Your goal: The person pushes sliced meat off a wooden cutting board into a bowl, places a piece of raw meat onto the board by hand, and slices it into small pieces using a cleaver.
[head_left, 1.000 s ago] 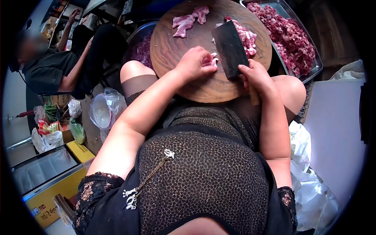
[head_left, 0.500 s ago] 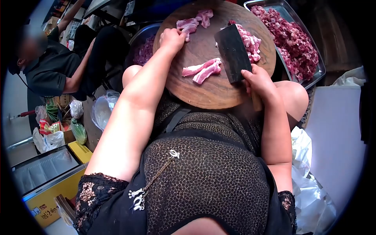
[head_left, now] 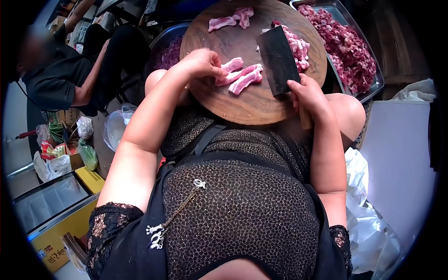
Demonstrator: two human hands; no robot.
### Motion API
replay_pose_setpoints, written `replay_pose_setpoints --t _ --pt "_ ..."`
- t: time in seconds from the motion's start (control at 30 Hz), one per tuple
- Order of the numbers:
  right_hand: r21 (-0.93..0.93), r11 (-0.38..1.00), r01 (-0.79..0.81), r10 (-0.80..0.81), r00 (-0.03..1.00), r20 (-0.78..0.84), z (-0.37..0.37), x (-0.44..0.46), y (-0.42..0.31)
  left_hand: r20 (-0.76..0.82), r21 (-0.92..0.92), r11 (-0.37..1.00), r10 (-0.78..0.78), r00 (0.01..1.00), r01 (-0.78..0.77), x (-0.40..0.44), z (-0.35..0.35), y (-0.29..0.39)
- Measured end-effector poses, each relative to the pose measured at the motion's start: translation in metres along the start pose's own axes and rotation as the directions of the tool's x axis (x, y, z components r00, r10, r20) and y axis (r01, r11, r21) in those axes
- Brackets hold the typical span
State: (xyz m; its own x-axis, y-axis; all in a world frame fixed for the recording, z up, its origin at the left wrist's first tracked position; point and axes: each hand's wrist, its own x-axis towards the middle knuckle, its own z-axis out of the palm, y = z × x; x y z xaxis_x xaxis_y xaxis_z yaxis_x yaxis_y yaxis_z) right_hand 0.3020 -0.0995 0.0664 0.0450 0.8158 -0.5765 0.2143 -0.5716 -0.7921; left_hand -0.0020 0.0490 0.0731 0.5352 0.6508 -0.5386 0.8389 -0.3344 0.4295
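On a round wooden chopping board [head_left: 261, 112], my left hand [head_left: 203, 63] pinches the end of a raw meat strip [head_left: 233, 65]. This strip lies against two more meat strips [head_left: 247, 80] near the middle of the board. My right hand [head_left: 308, 94] grips a cleaver [head_left: 279, 60], its dark blade lying broad side up over the board. A pile of cut meat [head_left: 297, 46] sits just beyond the blade, partly covered by it. Two other strips of meat [head_left: 233, 20] rest at the far edge.
A metal tray [head_left: 382, 84] heaped with chopped meat [head_left: 345, 49] stands at the right, beyond the board. Behind my left arm is a metal bowl [head_left: 161, 39] with more meat. Another person [head_left: 60, 79] sits at the left, near bagged vegetables [head_left: 87, 155] and a yellow box [head_left: 56, 245].
My left hand has come back toward me from the far strips, bringing one strip beside the two in the middle. The right hand and cleaver have hardly moved.
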Motion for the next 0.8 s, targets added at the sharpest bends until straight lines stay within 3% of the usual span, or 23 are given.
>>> replay_pose_setpoints --t 0.03,0.07,0.1,0.17,0.23,0.27,0.33,0.37,0.43,0.5,0.53,0.57,0.6,0.63,0.67,0.7,0.73,0.77,0.8 --pt "-0.007 1.000 -0.004 0.004 1.000 -0.002 0.001 -0.002 0.000 0.000 -0.008 1.000 0.003 1.000 -0.003 0.003 0.005 0.000" --pt "0.026 1.000 0.008 -0.008 1.000 0.000 0.002 -0.004 -0.001 -0.233 -0.012 0.993 0.114 0.966 -0.120 0.007 0.012 -0.001" --pt "0.058 0.998 0.022 -0.022 1.000 -0.002 0.003 -0.007 -0.004 -0.456 0.014 0.972 0.214 0.864 -0.233 0.008 0.014 0.005" --pt "-0.026 0.998 0.055 -0.056 0.997 -0.061 0.009 -0.017 -0.011 -0.261 -0.080 0.992 0.076 0.962 -0.100 0.014 0.020 0.021" --pt "-0.106 0.991 0.077 -0.090 0.989 -0.121 0.013 -0.034 -0.015 -0.244 -0.188 0.978 0.040 0.969 -0.088 0.025 0.028 0.025" --pt "-0.173 0.976 0.131 -0.157 0.977 -0.145 0.014 -0.043 -0.016 -0.246 -0.190 0.977 0.049 0.968 -0.098 0.031 0.030 0.026" --pt "-0.239 0.941 0.240 -0.285 0.942 -0.179 0.016 -0.054 -0.005 -0.256 -0.414 0.907 -0.030 0.966 -0.081 0.026 0.032 0.041" --pt "-0.243 0.941 0.236 -0.283 0.942 -0.182 0.018 -0.060 -0.002 -0.256 -0.417 0.905 -0.027 0.966 -0.085 0.031 0.039 0.038" --pt "-0.076 0.979 0.189 -0.201 0.959 -0.199 0.027 -0.074 -0.004 -0.403 -0.513 0.841 -0.058 0.913 -0.173 0.039 0.051 0.034" --pt "-0.049 0.981 0.190 -0.196 0.958 -0.210 0.035 -0.083 -0.006 -0.438 -0.492 0.849 -0.050 0.898 -0.192 0.042 0.059 0.032" --pt "-0.120 0.979 0.162 -0.185 0.959 -0.216 0.037 -0.085 -0.006 -0.576 -0.198 0.952 0.079 0.814 -0.233 0.042 0.060 0.032" --pt "-0.189 0.972 0.136 -0.178 0.959 -0.222 0.039 -0.087 -0.005 -0.659 0.118 0.968 0.243 0.712 -0.222 0.042 0.061 0.032" --pt "-0.375 0.900 0.224 -0.329 0.913 -0.242 0.043 -0.087 -0.003 -0.580 0.044 0.969 0.222 0.784 -0.242 0.038 0.056 0.032" --pt "-0.551 0.785 0.284 -0.472 0.849 -0.236 0.048 -0.085 -0.003 -0.579 0.041 0.967 0.228 0.783 -0.252 0.038 0.050 0.030" --pt "-0.600 0.753 0.272 -0.489 0.841 -0.233 0.050 -0.087 -0.006 -0.532 0.004 0.912 0.350 0.771 -0.411 0.034 0.045 0.027" --pt "-0.646 0.719 0.257 -0.503 0.834 -0.228 0.053 -0.089 -0.008 -0.487 -0.043 0.830 0.468 0.738 -0.556 0.032 0.044 0.023" --pt "-0.647 0.721 0.250 -0.498 0.836 -0.232 0.056 -0.089 -0.009 -0.509 0.066 0.788 0.554 0.659 -0.612 0.030 0.046 0.020" --pt "-0.685 0.686 0.246 -0.519 0.825 -0.224 0.058 -0.087 -0.009 -0.508 0.063 0.785 0.556 0.658 -0.616 0.030 0.051 0.018" --pt "-0.722 0.649 0.241 -0.539 0.815 -0.212 0.060 -0.085 -0.009 -0.590 0.128 0.754 0.580 0.562 -0.644 0.029 0.057 0.016"
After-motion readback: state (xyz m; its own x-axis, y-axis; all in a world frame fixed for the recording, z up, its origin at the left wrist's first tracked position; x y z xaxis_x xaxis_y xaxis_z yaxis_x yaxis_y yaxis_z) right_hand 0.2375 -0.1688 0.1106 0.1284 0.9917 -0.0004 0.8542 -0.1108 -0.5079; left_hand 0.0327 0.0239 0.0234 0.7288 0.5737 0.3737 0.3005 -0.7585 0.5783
